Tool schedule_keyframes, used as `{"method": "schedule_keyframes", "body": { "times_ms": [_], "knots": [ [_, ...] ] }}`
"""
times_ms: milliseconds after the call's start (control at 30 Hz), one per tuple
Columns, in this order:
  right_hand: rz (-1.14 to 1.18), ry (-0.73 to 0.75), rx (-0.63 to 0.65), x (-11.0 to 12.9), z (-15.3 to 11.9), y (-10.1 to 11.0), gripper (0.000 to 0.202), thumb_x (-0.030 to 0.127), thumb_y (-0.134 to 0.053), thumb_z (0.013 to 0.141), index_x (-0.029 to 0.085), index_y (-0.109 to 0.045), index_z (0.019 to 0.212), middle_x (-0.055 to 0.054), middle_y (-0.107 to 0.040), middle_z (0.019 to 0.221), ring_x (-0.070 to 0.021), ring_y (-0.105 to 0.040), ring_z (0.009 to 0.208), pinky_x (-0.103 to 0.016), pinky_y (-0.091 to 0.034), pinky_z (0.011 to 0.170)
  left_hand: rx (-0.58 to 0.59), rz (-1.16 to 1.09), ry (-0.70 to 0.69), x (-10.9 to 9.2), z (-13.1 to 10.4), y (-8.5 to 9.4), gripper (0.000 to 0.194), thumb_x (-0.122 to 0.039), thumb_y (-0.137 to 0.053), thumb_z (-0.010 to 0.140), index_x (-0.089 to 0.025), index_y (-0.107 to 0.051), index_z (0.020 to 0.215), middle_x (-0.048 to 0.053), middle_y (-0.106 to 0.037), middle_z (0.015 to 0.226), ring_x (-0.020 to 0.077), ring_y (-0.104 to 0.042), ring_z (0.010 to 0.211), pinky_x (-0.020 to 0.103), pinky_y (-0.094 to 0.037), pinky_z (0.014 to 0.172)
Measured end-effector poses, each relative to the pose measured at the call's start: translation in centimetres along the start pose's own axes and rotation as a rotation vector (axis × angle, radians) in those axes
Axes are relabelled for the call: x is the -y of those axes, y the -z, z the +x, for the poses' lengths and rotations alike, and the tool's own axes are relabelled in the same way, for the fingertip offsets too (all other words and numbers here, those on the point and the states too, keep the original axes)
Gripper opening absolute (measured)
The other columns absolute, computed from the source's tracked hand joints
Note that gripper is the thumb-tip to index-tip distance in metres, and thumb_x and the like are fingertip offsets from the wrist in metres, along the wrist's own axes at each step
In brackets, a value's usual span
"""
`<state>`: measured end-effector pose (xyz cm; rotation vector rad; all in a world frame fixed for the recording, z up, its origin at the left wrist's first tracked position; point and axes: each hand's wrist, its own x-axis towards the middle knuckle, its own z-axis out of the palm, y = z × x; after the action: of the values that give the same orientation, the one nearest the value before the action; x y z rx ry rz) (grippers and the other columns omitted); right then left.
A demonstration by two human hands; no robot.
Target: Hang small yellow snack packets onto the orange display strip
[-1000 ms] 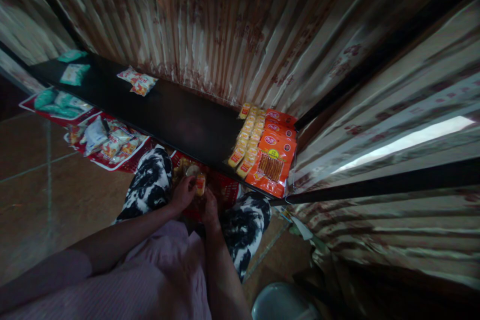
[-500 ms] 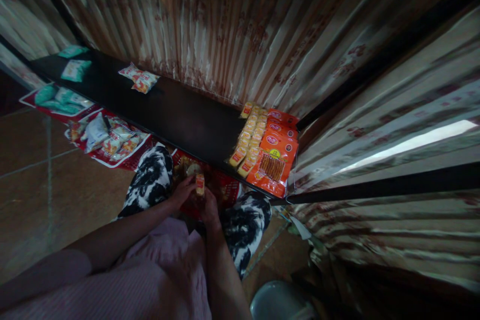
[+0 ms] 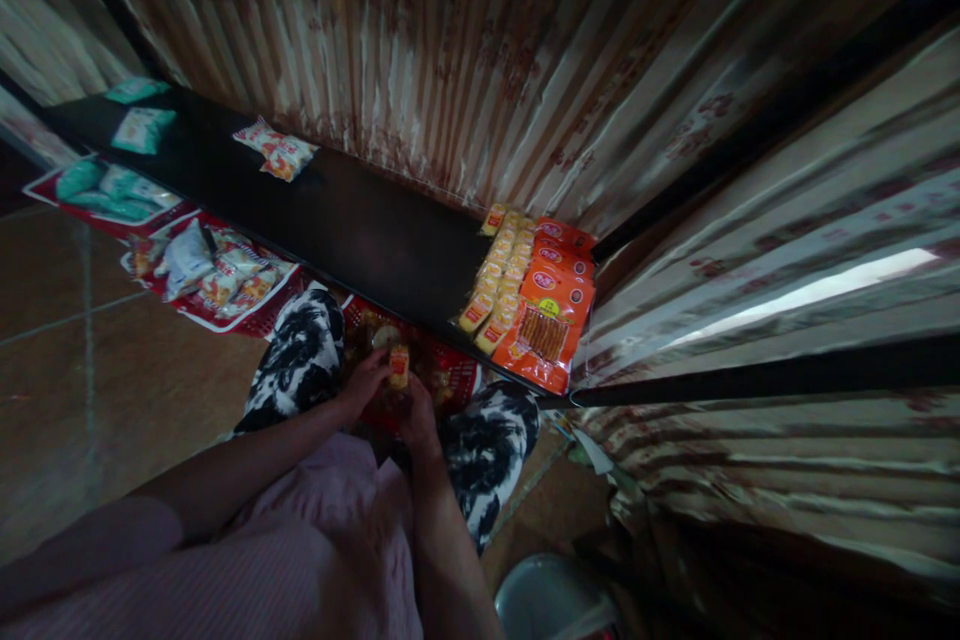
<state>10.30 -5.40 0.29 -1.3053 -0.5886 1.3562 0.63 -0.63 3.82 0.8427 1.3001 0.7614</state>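
Note:
A small yellow snack packet with a red label [image 3: 399, 367] is held between my two hands, above a red basket [image 3: 471, 378] between my knees. My left hand [image 3: 367, 382] closes on the packet's left side. Lower down on its right, my right hand [image 3: 417, 410] grips it too; some of its fingers are hidden. Two rows of similar yellow packets [image 3: 491, 280] lie on the black shelf [image 3: 360, 220]. Beside these rows, orange snack bags [image 3: 547, 310] overlap one another at the shelf's right end.
Two white-and-orange bags [image 3: 279, 152] and two green bags [image 3: 142, 130] lie further left on the shelf. Red baskets with white-and-orange bags [image 3: 225, 270] and green bags [image 3: 105, 190] stand along its front. Pleated curtains [image 3: 450, 50] hang behind. A metal bucket [image 3: 555, 600] stands at lower right.
The view has shifted slightly. Both hands keep hold of the yellow packet, its labelled face now turned a little more to the camera. The things on the shelf have not moved.

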Motion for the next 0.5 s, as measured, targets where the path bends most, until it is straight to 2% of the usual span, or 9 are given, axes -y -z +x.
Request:
{"method": "schedule_keyframes", "body": {
  "times_ms": [100, 200, 300, 500],
  "knots": [
    [0.176, -0.128, -0.001, 0.3, -0.1, 0.0, 0.027, 0.044, -0.055, 0.076, 0.022, -0.063, 0.09, -0.002, -0.065, 0.074, -0.0124, -0.054, 0.056, -0.022, -0.046, 0.051, -0.028, -0.001, -0.006, 0.3, 0.2, 0.1, 0.034, -0.016, -0.056, 0.071, -0.014, -0.061, 0.104, 0.008, -0.07, 0.099, 0.0198, -0.066, 0.09, 0.031, -0.051, 0.082],
    [0.262, -0.193, -0.017, 0.6, -0.1, -0.1, 0.027, 0.043, -0.061, 0.072, 0.023, -0.063, 0.089, -0.002, -0.066, 0.08, -0.0132, -0.057, 0.061, -0.022, -0.046, 0.053, -0.082, 0.087, -0.018, 0.6, 0.4, 0.4, 0.027, -0.015, -0.057, 0.07, -0.014, -0.061, 0.096, 0.008, -0.07, 0.093, 0.0194, -0.065, 0.089, 0.03, -0.049, 0.082],
    [0.261, -0.204, -0.041, 0.4, 0.0, -0.2, 0.031, 0.043, -0.066, 0.068, 0.023, -0.063, 0.092, -0.001, -0.066, 0.081, -0.0129, -0.058, 0.062, -0.022, -0.046, 0.053, -0.109, 0.158, -0.06, 0.8, 0.5, 0.7, 0.021, -0.015, -0.056, 0.069, -0.014, -0.06, 0.09, 0.007, -0.068, 0.09, 0.0183, -0.064, 0.086, 0.029, -0.048, 0.081],
    [0.209, -0.19, -0.136, -0.9, 0.4, 0.1, 0.034, 0.043, -0.07, 0.065, 0.023, -0.061, 0.091, 0.003, -0.061, 0.067, -0.0095, -0.052, 0.051, -0.02, -0.041, 0.045, -0.087, 0.237, -0.079, 1.1, 0.5, 0.8, 0.012, -0.023, -0.053, 0.068, -0.016, -0.06, 0.075, 0.005, -0.066, 0.077, 0.0194, -0.062, 0.079, 0.031, -0.047, 0.077]
  ]
}}
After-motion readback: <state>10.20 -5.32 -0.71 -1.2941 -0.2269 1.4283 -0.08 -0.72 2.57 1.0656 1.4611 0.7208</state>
